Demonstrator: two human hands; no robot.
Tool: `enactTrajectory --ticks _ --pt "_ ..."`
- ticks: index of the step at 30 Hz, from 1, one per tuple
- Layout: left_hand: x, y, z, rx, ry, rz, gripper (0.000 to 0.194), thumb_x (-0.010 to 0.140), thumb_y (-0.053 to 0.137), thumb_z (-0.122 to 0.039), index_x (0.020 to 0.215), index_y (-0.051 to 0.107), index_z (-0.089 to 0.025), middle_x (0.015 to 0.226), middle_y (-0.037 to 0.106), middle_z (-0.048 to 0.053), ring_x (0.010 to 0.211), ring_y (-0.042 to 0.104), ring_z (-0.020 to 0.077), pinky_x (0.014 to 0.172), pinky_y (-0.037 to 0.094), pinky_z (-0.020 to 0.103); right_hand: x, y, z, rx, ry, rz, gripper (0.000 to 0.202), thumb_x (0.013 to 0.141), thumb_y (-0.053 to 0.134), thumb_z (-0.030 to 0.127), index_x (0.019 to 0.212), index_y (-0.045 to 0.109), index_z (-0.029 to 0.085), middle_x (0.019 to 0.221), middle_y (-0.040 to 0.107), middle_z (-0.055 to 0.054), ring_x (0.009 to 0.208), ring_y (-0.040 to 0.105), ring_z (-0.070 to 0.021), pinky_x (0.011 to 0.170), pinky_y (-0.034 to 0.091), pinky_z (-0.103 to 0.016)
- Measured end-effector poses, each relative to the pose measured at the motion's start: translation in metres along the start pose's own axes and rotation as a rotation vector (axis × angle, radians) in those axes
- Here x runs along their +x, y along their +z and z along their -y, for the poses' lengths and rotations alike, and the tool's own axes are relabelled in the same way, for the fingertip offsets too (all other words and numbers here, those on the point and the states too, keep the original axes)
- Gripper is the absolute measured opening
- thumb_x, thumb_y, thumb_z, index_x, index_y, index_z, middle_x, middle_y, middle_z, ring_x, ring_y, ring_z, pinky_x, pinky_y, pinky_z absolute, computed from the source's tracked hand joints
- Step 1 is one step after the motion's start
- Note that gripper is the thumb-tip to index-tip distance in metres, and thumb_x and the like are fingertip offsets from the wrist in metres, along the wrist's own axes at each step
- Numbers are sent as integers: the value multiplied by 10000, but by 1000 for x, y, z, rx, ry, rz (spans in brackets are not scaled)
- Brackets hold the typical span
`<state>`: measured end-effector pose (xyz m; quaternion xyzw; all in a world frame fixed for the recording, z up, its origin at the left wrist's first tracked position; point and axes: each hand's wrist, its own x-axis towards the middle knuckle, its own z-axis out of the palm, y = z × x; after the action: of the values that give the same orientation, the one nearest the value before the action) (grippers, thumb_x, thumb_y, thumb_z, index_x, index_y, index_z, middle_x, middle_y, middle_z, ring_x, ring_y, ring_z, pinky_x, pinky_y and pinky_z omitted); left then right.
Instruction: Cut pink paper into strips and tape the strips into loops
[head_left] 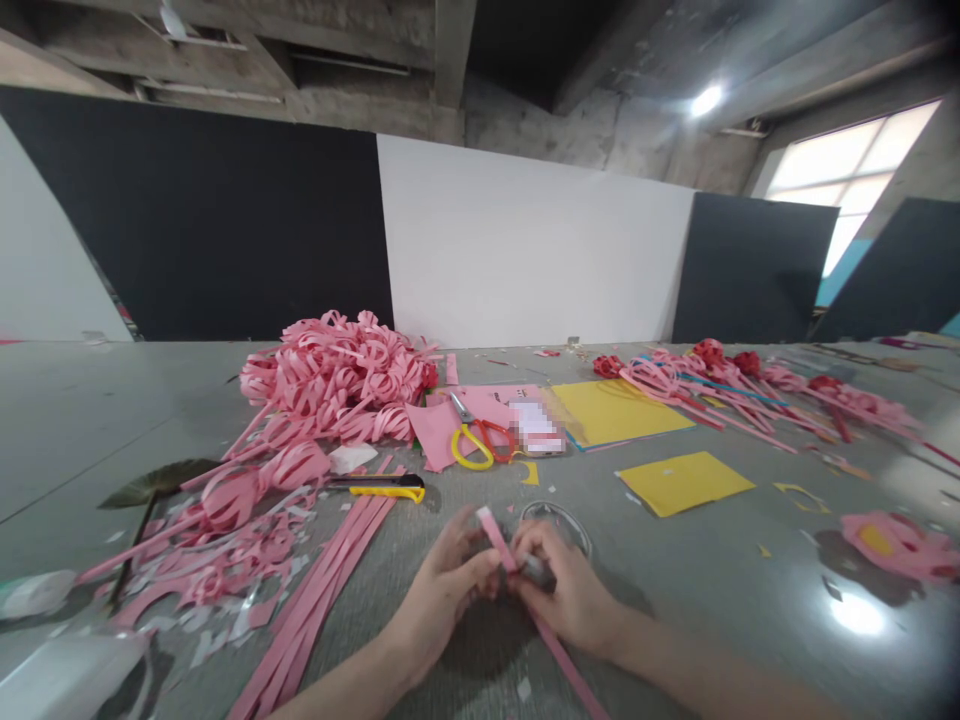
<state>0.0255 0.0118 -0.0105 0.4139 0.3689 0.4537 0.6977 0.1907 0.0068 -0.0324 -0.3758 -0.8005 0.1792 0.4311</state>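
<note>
We pinch a pink strip (491, 530) just above the grey surface (675, 560), the left hand (446, 585) gripping it below its pale upper end and the right hand (562, 585) closed on it alongside, presumably so that the short end stays steady while the long remainder trails towards us. Our loose strips (322, 590) lie lengthwise in a bundle to the left, probably to avoid tangling, with the yellow-and-black cutter (388, 488) across their far ends, and the scissors (466, 424) rest beyond our hands, seemingly within reach.
</note>
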Motion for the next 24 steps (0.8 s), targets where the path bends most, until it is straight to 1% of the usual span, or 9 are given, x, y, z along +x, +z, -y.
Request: enactTrajectory --ticks 2,4,6,8,10,13,16,20,24 --pt "-4 3 0 -79 -94 108 616 631 698 -261 1171 403 -235 1026 532 55 570 527 77 587 405 247 2 0 -3 33 83 -91 127 739 492 156 802 394 205 768 515 -6 685 519 -131 622 417 -238" --pt "-7 4 0 -120 -170 278 589 651 684 -236 1166 398 -231 1056 525 78 588 575 100 585 408 250 4 -1 -5 57 158 -151 121 751 502 183 797 392 204 750 513 2 668 526 -127 611 422 -235" --pt "-9 3 2 -160 -232 463 563 658 676 -192 1155 412 -223 1101 510 94 714 616 152 640 407 253 5 -2 -6 86 212 -188 123 757 501 193 791 383 205 745 513 6 674 536 -127 620 431 -239" --pt "-10 2 3 -192 -268 595 577 645 676 -127 1155 421 -209 1126 506 107 865 601 198 715 390 259 6 -2 -6 106 240 -198 128 756 502 194 781 377 206 746 518 6 671 546 -128 615 437 -242" --pt "-10 1 3 -203 -262 616 595 630 675 -76 1156 423 -191 1089 537 111 950 569 214 769 368 265 6 -3 -6 105 247 -201 129 755 507 198 773 380 206 745 526 4 665 552 -130 606 439 -244" --pt "-8 0 1 -182 -226 540 585 639 665 -55 1155 420 -177 1005 589 108 948 572 206 800 360 274 5 -3 -8 71 251 -259 147 754 527 229 759 382 204 743 546 -5 673 559 -141 613 438 -257" --pt "-8 0 -3 -136 -250 539 510 660 658 -95 1117 442 -165 891 628 94 780 626 185 687 407 254 7 -5 -13 64 304 -351 168 770 525 274 761 371 207 722 574 -9 672 576 -154 625 435 -275" --pt "-12 1 -5 -40 -404 638 293 675 643 -154 946 535 -128 723 641 65 596 627 152 531 415 210 9 -8 -18 110 381 -426 188 794 498 335 775 353 218 701 591 -6 690 600 -175 625 437 -291" --pt "-12 0 1 93 -431 586 105 676 620 -188 724 557 -119 644 632 46 444 580 109 397 364 170 10 -9 -21 102 414 -467 212 792 497 366 775 340 224 699 582 3 706 604 -186 640 435 -305"
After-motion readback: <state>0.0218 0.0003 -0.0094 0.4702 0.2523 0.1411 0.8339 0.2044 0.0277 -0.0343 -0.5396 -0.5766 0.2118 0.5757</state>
